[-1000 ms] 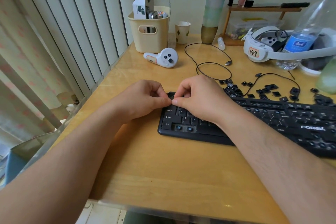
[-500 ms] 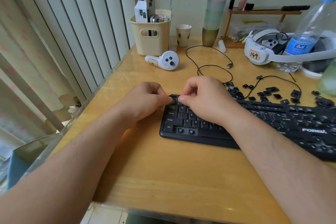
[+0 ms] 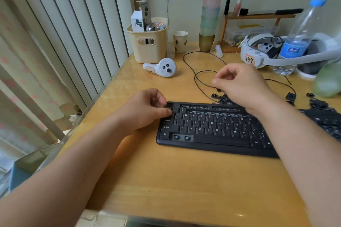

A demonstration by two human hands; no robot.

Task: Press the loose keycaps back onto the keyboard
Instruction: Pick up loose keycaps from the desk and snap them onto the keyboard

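A black keyboard point(image 3: 212, 127) lies on the wooden desk; several of its upper-row sockets are bare and show blue stems. My left hand point(image 3: 145, 108) rests at its top-left corner, thumb and curled forefinger pinching the corner keycap point(image 3: 170, 105). My right hand point(image 3: 241, 84) hovers, blurred, above and behind the keyboard with its fingers loosely curled and nothing visible in them. Loose black keycaps point(image 3: 223, 97) lie in a heap under that hand, partly hidden by it. More loose keycaps point(image 3: 317, 105) are scattered at the far right.
A black cable point(image 3: 199, 79) loops behind the keyboard. Further back are a white controller point(image 3: 162, 68), a cream basket point(image 3: 147, 46), a paper cup point(image 3: 180, 41), a white headset point(image 3: 258, 55) and a water bottle point(image 3: 299, 38). Blinds run along the desk's left edge.
My right hand has left the keyboard's top-left corner and risen to the right, over the loose keycaps. My left hand stays at that corner.
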